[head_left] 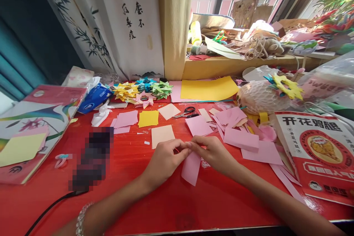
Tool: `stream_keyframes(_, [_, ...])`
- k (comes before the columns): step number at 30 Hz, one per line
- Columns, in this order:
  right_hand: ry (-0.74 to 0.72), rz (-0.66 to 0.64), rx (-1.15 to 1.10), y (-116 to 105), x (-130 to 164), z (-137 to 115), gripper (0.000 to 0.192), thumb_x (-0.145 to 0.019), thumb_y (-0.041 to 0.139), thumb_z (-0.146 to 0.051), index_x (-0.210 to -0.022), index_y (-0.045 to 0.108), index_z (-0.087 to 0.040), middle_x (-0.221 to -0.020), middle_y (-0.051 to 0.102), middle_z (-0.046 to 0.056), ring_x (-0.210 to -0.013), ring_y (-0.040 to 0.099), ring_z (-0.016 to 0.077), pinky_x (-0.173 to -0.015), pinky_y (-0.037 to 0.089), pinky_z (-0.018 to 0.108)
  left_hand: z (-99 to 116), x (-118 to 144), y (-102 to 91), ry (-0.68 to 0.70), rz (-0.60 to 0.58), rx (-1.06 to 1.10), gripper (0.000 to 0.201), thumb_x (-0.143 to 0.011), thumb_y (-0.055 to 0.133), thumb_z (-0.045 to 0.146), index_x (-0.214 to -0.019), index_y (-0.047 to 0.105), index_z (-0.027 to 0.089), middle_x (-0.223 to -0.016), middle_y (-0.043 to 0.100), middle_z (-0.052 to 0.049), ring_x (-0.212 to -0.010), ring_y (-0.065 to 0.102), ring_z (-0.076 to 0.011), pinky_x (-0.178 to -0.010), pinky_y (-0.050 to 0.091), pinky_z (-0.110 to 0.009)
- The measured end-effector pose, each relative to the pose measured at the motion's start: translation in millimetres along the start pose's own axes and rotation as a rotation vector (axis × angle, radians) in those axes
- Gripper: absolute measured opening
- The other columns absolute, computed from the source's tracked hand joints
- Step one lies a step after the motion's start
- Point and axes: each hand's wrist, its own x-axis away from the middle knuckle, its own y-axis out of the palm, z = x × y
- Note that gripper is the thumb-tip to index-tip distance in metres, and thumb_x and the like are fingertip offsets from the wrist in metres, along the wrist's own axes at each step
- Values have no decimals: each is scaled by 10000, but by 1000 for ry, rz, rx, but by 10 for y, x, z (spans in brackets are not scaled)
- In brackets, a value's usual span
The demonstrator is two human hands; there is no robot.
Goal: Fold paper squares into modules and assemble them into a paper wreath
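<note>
My left hand (165, 158) and my right hand (213, 152) meet over the red table (132, 199), fingertips pinched together on the top edge of a pink paper strip (191, 169). The strip hangs down toward me from between both hands. Loose pink paper squares (240, 138) lie just right of my right hand. A cream square (162, 135) and a yellow square (148, 118) lie beyond my left hand. Scissors (186, 112) rest further back.
Folded paper stars (143, 90) in yellow, blue, green and pink sit at the back. A large yellow sheet (208, 88) lies by the windowsill. A red printed bag (318, 151) is at right, a paper pad (33, 125) at left, a blurred dark object (92, 156) with a cable nearby.
</note>
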Motion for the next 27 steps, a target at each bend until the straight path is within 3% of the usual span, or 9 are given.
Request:
stream_keyframes(6, [-57,182,140,-15,-8,15,339,-891,420,-337,-601,461,-165,-531,426,-29,-499,349,86,-496,261,233,-6,-31,-14,-34,-10,2,260,-838,522,391,-743,621,171,-719,620,14,-674,524,-116,-621,385,-211])
stream_keyframes(10, [27,351,-58,-231,-140,200,372,-870,457,-413,-587,465,-172,-544,425,-29,-508,376,95,-481,288,227,11,-29,-53,-66,-47,-28,277,-828,525,377,-665,575,158,-648,578,12,-633,497,-116,-602,372,-222])
stream_keyframes(13, [47,719,-200,-443,-223,351,369,-848,489,-441,-591,461,-179,-542,426,-34,-503,395,101,-473,317,225,27,-16,-71,-73,-80,-5,272,-813,545,369,-651,580,154,-658,601,-2,-654,524,-125,-631,390,-229])
stream_keyframes(16, [11,848,-188,-488,-204,319,319,-885,446,-416,-683,525,-183,-667,548,-5,-619,503,123,-561,394,231,38,-21,-79,-123,-95,88,279,-805,557,394,-686,622,149,-657,625,-18,-648,541,-127,-639,412,-234])
stream_keyframes(17, [-75,867,-161,-439,-175,267,282,-897,444,-382,-739,570,-186,-761,605,17,-717,554,140,-636,431,245,38,-28,-82,-152,-111,147,310,-813,540,417,-703,637,144,-637,626,-24,-626,544,-127,-627,422,-238])
stream_keyframes(19, [-290,762,-60,-264,-99,144,218,-910,448,-293,-812,618,-199,-967,651,49,-915,593,169,-779,466,290,34,-47,-91,-204,-175,296,401,-838,478,473,-734,658,130,-615,629,-44,-588,558,-138,-586,443,-253])
stream_keyframes(21, [-552,619,153,-52,-19,53,194,-896,478,-217,-819,656,-204,-1030,649,70,-1003,576,186,-847,473,331,27,-65,-106,-219,-211,439,469,-856,421,509,-747,660,121,-642,636,-63,-592,577,-155,-549,461,-265])
stream_keyframes(25, [-959,511,474,213,71,57,73,-816,607,-170,-867,656,-188,-1022,668,74,-1058,553,177,-894,480,318,19,-94,-150,-218,-118,531,390,-838,496,471,-709,629,127,-644,612,-33,-596,561,-129,-539,463,-233])
stream_keyframes(27, [-1057,429,611,232,83,90,139,-803,628,-173,-939,640,-196,-1085,653,63,-1126,517,164,-988,421,321,28,-112,-176,-226,-78,509,324,-801,575,425,-679,616,128,-609,582,-5,-576,538,-103,-531,439,-200])
